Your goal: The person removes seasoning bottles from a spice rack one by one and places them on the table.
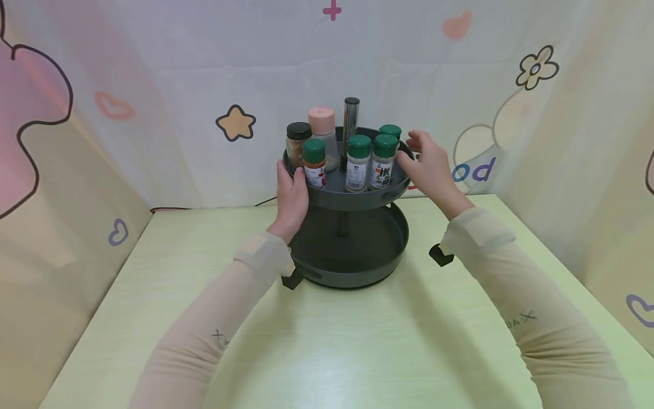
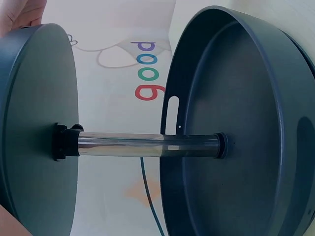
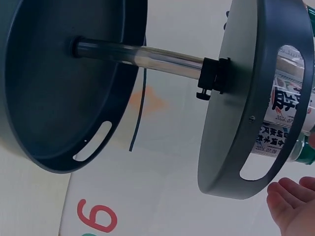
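Observation:
A two-tier dark grey round rack stands on the table, its upper tray [image 1: 337, 199] above its lower tray [image 1: 352, 278] on a shiny post [image 2: 120, 145]. Seasoning jars stand in the upper tray: a red-brown one with a green cap [image 1: 314, 165], pale ones with green caps [image 1: 359, 165], a black-capped jar [image 1: 298, 142] and a pink-capped bottle [image 1: 323, 136]. At the left side of that tray, my left hand [image 1: 293, 199] rests against the rim, thumb and fingers pointing up. My right hand [image 1: 429, 165] is beside the right rim, fingers loosely bent; contact is unclear.
The pale table [image 1: 327, 341] spreads in front of the rack. A patterned curtain [image 1: 179, 142] hangs behind and at both sides. A thin dark cable [image 2: 147, 191] runs behind the rack. The post's upper end [image 1: 351, 116] rises above the jars.

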Tool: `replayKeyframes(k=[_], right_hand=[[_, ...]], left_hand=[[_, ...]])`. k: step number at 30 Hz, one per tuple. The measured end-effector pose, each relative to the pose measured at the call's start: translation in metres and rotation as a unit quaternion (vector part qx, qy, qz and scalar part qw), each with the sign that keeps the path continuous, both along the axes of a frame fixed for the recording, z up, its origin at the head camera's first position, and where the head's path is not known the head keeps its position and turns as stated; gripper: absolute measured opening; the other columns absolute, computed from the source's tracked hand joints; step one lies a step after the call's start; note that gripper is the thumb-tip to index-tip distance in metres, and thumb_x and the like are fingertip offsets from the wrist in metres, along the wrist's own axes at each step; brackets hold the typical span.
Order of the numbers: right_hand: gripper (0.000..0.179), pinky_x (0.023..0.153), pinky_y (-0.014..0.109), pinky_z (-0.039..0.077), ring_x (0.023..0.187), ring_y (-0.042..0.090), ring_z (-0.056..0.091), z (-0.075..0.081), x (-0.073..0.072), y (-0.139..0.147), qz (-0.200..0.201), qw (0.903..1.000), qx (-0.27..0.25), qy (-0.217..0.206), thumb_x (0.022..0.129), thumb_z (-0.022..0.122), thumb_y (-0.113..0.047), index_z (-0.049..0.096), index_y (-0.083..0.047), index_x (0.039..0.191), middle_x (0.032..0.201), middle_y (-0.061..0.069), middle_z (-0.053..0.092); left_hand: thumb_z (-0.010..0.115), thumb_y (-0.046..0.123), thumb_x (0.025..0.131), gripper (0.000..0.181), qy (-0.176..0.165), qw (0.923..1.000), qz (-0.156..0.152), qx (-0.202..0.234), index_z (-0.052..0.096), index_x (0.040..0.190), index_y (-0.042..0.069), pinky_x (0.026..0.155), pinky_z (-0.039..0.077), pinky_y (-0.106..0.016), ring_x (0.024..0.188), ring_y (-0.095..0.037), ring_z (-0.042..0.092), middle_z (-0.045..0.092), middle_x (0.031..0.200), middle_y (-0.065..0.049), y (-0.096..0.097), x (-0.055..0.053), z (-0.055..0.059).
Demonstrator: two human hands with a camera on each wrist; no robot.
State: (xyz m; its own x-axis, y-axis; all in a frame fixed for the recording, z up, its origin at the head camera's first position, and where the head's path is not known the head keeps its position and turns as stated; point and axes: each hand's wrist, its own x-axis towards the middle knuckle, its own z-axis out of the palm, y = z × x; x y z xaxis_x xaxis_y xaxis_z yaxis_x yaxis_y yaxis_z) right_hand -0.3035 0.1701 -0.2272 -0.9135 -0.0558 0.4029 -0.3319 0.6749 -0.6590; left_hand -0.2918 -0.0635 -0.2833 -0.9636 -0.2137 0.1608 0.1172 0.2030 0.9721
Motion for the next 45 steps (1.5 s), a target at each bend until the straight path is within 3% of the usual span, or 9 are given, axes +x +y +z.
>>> replayKeyframes(k=[14,28,37,45], right_hand=[[0.049,0.099,0.041,0.037,0.117,0.029,0.046,-0.002,-0.013,-0.006,0.006,0.9991,-0.030,-0.030,0.089,0.045,-0.021,0.033,-0.002,0.133,0.129,0.018,0.045],[0.051,0.100,0.043,0.035,0.119,0.030,0.045,0.001,-0.020,-0.005,0.091,0.9934,-0.037,-0.060,0.086,0.049,-0.009,0.031,-0.007,0.134,0.131,0.017,0.044],[0.049,0.097,0.046,0.037,0.113,0.031,0.048,0.004,-0.020,-0.005,0.118,0.9891,-0.025,-0.085,0.086,0.048,-0.006,0.032,-0.005,0.132,0.126,0.019,0.047],[0.039,0.096,0.045,0.038,0.109,0.030,0.049,0.005,-0.021,-0.006,0.114,0.9893,-0.023,-0.089,0.086,0.048,-0.007,0.038,-0.001,0.124,0.119,0.019,0.049]], left_hand=[[0.026,0.035,0.094,0.060,-0.001,0.9992,0.011,0.039,-0.004,0.143,0.017,0.112,0.007,-0.033,0.138,-0.011,0.001,-0.001,0.150,0.004,0.003,-0.005,-0.003],[0.025,0.034,0.094,0.058,0.001,0.9994,0.003,0.035,-0.001,0.143,0.018,0.112,0.010,-0.034,0.137,-0.011,0.005,0.003,0.150,0.004,-0.003,-0.010,-0.004],[0.025,0.034,0.094,0.057,-0.003,0.9993,-0.002,0.038,0.000,0.143,0.020,0.112,0.011,-0.036,0.137,-0.012,0.008,0.005,0.150,0.005,-0.007,-0.013,-0.006],[0.025,0.034,0.094,0.057,0.001,0.9993,-0.006,0.036,0.000,0.143,0.019,0.112,0.011,-0.036,0.137,-0.012,0.008,0.005,0.150,0.005,-0.007,-0.014,-0.005]])
